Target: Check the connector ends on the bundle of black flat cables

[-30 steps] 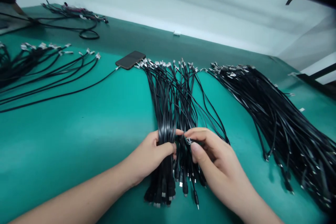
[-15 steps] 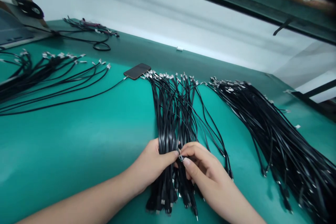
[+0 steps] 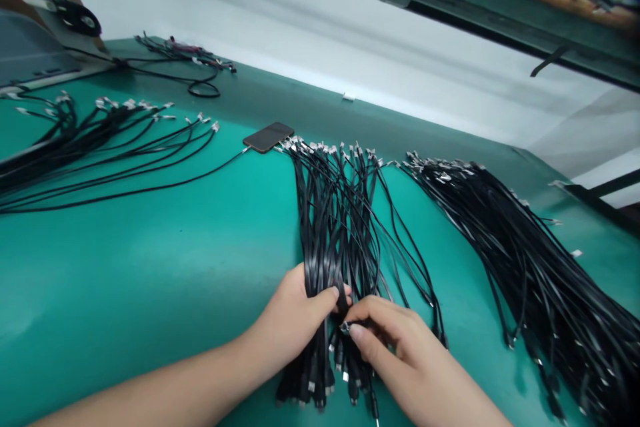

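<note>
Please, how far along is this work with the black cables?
Looks done, perhaps: the cable piles at right and left lie untouched. In hand: the left hand grips the middle bundle of flat cables while the right hand pinches one metal connector. Left: the bundle's other cables, fanned out beyond the hands.

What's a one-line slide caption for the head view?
Left hand grips a bundle of black flat cables while right hand pinches a metal connector on a teal workbench.
</note>
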The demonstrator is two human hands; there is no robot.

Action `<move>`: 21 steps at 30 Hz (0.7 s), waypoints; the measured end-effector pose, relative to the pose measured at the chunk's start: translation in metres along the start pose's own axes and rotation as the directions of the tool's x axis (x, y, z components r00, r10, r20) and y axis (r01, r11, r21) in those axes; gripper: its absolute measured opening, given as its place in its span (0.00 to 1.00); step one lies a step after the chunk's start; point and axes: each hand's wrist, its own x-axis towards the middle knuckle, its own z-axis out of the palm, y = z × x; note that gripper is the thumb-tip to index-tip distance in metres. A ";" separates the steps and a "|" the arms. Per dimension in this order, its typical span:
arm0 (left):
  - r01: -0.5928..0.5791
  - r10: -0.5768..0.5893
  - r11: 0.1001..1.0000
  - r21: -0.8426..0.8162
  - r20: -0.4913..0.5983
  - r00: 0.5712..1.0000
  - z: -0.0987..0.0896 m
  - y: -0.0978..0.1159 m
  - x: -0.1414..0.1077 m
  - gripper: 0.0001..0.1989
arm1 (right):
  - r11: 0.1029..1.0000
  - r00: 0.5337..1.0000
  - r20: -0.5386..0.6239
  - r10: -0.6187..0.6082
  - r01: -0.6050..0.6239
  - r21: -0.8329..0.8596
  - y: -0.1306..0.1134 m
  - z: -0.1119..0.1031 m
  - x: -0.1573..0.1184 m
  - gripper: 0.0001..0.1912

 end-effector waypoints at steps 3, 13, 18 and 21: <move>-0.014 0.014 0.999 0.031 -0.021 1.000 0.000 -0.001 0.000 0.03 | 0.999 1.000 -0.022 0.019 -0.018 0.047 0.003 0.000 0.000 0.10; 0.186 -0.155 0.974 -0.132 0.216 0.964 -0.007 0.002 0.002 0.20 | 0.926 0.902 -0.421 0.099 0.071 0.371 0.012 0.000 0.013 0.12; 0.183 -0.145 0.977 -0.111 0.288 0.947 -0.011 -0.003 0.009 0.26 | 0.926 0.856 -0.510 0.091 0.115 0.359 0.013 0.002 0.015 0.09; 0.183 -0.157 0.981 -0.061 0.306 0.939 -0.012 -0.005 0.011 0.27 | 0.934 0.841 -0.536 0.069 0.134 0.331 0.015 0.002 0.015 0.07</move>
